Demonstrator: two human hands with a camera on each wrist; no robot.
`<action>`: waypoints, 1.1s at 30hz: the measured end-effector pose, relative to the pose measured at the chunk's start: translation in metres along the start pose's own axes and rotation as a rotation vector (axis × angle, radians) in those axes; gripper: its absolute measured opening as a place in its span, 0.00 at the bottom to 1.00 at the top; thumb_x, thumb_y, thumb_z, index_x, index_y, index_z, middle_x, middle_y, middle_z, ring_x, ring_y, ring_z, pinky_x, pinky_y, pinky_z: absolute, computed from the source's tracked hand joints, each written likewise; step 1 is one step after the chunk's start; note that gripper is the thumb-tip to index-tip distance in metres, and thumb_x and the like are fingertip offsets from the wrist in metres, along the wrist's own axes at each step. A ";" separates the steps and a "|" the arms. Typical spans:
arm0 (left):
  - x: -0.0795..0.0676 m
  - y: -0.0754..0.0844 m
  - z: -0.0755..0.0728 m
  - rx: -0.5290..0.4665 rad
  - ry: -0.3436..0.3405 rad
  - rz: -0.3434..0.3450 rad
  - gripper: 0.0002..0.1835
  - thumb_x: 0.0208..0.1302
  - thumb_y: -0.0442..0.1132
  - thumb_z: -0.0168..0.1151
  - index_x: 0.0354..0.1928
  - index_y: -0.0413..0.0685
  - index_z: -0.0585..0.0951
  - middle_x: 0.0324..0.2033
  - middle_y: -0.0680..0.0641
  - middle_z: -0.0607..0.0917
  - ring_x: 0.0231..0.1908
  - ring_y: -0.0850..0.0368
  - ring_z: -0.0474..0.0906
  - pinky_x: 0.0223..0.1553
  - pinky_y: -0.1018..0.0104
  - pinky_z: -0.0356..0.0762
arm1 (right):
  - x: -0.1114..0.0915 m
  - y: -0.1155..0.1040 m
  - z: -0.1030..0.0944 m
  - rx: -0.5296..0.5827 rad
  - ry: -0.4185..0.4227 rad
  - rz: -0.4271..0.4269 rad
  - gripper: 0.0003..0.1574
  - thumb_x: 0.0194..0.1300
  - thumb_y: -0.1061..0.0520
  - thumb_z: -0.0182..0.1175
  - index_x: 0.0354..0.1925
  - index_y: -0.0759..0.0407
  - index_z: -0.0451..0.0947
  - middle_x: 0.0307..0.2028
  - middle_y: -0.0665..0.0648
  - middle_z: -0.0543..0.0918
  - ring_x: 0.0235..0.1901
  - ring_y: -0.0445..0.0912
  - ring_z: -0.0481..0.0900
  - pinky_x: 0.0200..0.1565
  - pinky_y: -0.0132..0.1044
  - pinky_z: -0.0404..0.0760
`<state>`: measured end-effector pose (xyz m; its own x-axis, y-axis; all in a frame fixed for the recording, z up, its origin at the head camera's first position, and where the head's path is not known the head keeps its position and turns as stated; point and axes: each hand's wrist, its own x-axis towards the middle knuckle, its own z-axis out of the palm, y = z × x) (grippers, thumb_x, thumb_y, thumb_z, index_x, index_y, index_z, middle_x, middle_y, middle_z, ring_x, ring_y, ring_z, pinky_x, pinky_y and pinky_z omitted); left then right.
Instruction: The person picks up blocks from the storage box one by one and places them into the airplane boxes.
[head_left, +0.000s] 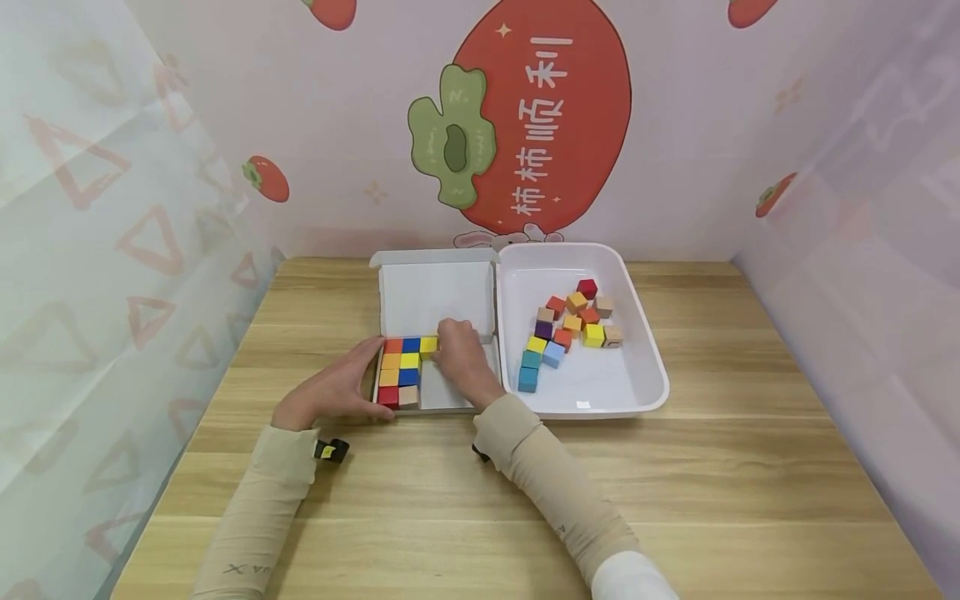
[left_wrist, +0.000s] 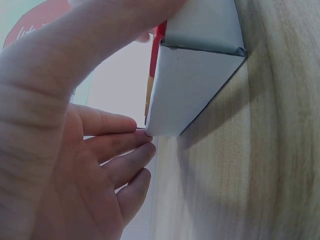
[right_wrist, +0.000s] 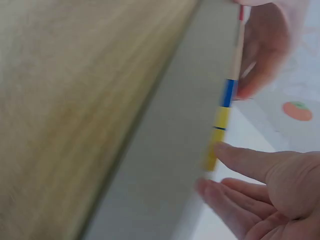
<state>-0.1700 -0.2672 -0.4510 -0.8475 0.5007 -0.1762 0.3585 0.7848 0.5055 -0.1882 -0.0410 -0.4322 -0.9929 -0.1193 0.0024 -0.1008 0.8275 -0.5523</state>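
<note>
A shallow white cardboard box (head_left: 450, 392) lies with its lid (head_left: 438, 296) folded back. Coloured cubes fill its left part in rows: red (head_left: 387, 396), plain wood (head_left: 408, 396), blue (head_left: 408, 377), orange (head_left: 389, 377) and others. My left hand (head_left: 333, 392) holds the box's left side, thumb at the front corner, fingertips at the back corner, as the left wrist view also shows. With thumb and fingers, my right hand (head_left: 467, 358) pinches a yellow cube (head_left: 428, 346) in the back row, beside a blue cube (head_left: 411, 344). Part of the box floor is hidden under this hand.
Against the box's right side stands a white plastic tray (head_left: 652, 379) with several loose cubes, among them teal (head_left: 528, 380), light blue (head_left: 553, 354) and purple (head_left: 543, 330). Both rest on a wooden table (head_left: 720, 467) with a patterned wall behind and cloth at the sides.
</note>
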 end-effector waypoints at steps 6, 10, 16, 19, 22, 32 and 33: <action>0.000 0.000 0.001 -0.004 -0.002 -0.008 0.72 0.36 0.70 0.74 0.77 0.53 0.42 0.76 0.46 0.49 0.74 0.45 0.51 0.72 0.42 0.56 | -0.016 -0.003 -0.028 0.034 -0.063 -0.030 0.26 0.58 0.58 0.70 0.54 0.62 0.79 0.50 0.59 0.85 0.45 0.47 0.84 0.48 0.39 0.86; 0.001 -0.001 0.001 0.003 0.003 -0.004 0.72 0.36 0.70 0.74 0.77 0.53 0.42 0.76 0.46 0.49 0.74 0.45 0.51 0.72 0.42 0.56 | -0.026 0.004 -0.050 0.097 -0.085 -0.047 0.27 0.58 0.56 0.69 0.56 0.63 0.78 0.51 0.61 0.84 0.49 0.50 0.83 0.47 0.41 0.86; 0.002 -0.003 0.003 0.006 0.006 0.003 0.72 0.36 0.70 0.74 0.77 0.52 0.42 0.76 0.46 0.49 0.74 0.44 0.50 0.73 0.42 0.55 | -0.037 0.028 -0.084 0.168 -0.067 0.007 0.27 0.58 0.55 0.69 0.55 0.62 0.79 0.51 0.61 0.84 0.49 0.50 0.84 0.48 0.43 0.86; 0.001 -0.003 0.002 0.004 0.004 0.000 0.72 0.36 0.70 0.74 0.77 0.52 0.42 0.76 0.45 0.49 0.75 0.44 0.49 0.73 0.42 0.55 | -0.042 0.044 -0.101 0.136 -0.024 0.042 0.28 0.57 0.54 0.71 0.55 0.60 0.79 0.49 0.60 0.85 0.47 0.49 0.84 0.48 0.42 0.86; 0.000 -0.002 0.001 0.005 0.003 -0.005 0.72 0.36 0.70 0.74 0.77 0.53 0.41 0.77 0.46 0.48 0.75 0.44 0.49 0.73 0.43 0.55 | -0.048 0.062 -0.116 0.090 0.035 0.075 0.29 0.56 0.52 0.72 0.55 0.58 0.79 0.48 0.59 0.85 0.46 0.50 0.85 0.49 0.42 0.85; -0.002 -0.001 0.001 -0.006 0.003 -0.018 0.72 0.35 0.71 0.74 0.77 0.53 0.42 0.76 0.46 0.49 0.75 0.45 0.49 0.73 0.43 0.55 | -0.063 0.120 -0.152 0.077 0.136 0.198 0.28 0.59 0.55 0.69 0.56 0.62 0.78 0.50 0.63 0.83 0.48 0.55 0.83 0.49 0.46 0.85; -0.002 -0.001 0.001 -0.006 0.002 -0.018 0.72 0.35 0.71 0.74 0.77 0.53 0.42 0.76 0.46 0.49 0.75 0.45 0.49 0.73 0.43 0.55 | -0.065 0.126 -0.154 0.069 0.151 0.208 0.28 0.59 0.55 0.69 0.56 0.63 0.78 0.50 0.64 0.83 0.48 0.56 0.83 0.49 0.47 0.85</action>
<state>-0.1683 -0.2685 -0.4518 -0.8545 0.4860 -0.1833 0.3414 0.7914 0.5071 -0.1463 0.1551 -0.3733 -0.9906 0.1370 0.0041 0.1061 0.7854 -0.6098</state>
